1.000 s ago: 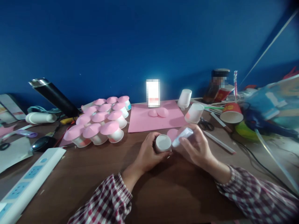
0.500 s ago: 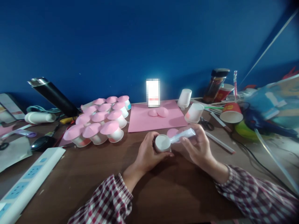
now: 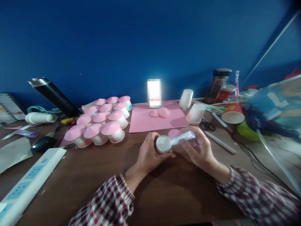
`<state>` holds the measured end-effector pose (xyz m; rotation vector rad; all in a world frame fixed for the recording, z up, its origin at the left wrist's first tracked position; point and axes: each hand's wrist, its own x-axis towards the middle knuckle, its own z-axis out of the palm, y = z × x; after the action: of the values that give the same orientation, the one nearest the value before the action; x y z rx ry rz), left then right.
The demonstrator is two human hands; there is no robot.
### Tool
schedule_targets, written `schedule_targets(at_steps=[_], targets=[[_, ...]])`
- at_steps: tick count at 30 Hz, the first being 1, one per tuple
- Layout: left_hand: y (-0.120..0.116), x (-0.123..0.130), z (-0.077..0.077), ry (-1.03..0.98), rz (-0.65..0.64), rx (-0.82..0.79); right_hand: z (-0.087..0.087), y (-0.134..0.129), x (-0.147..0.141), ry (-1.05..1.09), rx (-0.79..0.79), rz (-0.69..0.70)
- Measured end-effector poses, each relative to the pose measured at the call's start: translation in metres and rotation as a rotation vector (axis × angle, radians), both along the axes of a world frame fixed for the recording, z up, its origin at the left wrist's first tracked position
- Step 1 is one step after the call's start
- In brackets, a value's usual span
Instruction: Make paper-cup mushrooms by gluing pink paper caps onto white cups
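My left hand is wrapped round a small white paper cup, whose round, pale end faces up toward me. Between the fingers of my right hand is a pale translucent glue stick, slanted with its tip at the cup's right rim. Whether the tip touches the rim cannot be made out for certain. Behind the glue stick, a pink paper piece lies partly hidden on the table. Farther back, two round pink paper pieces rest on a pink sheet.
Several white cups topped with pink paper cones stand in rows at left. A power strip, mouse and black flask lie farther left. On the right are white cups, scissors, a red cup and a glue gun.
The glue stick has tilted and shifted slightly at the cup's rim, along with the fingers of my right hand. My left hand and the cup stay nearly still.
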<state>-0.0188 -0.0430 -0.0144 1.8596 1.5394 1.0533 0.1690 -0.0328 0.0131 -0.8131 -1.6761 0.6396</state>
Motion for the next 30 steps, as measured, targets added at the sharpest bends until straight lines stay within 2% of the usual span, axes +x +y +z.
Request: schedule_targets(at_steps=[9, 15, 24, 30], targets=[[0.000, 0.000, 0.001, 0.003, 0.006, -0.011, -0.005, 0.000, 0.003, -0.048, -0.060, 0.010], [0.000, 0.000, 0.002, 0.008, 0.011, 0.003, -0.006, 0.010, 0.003, 0.176, -0.093, -0.090], [-0.001, 0.001, 0.003, 0.011, -0.002, 0.008, -0.006, 0.010, -0.001, 0.106, -0.108, -0.077], [-0.001, 0.002, 0.005, -0.026, 0.016, -0.029, -0.009, 0.014, 0.001, 0.175, -0.145, -0.114]])
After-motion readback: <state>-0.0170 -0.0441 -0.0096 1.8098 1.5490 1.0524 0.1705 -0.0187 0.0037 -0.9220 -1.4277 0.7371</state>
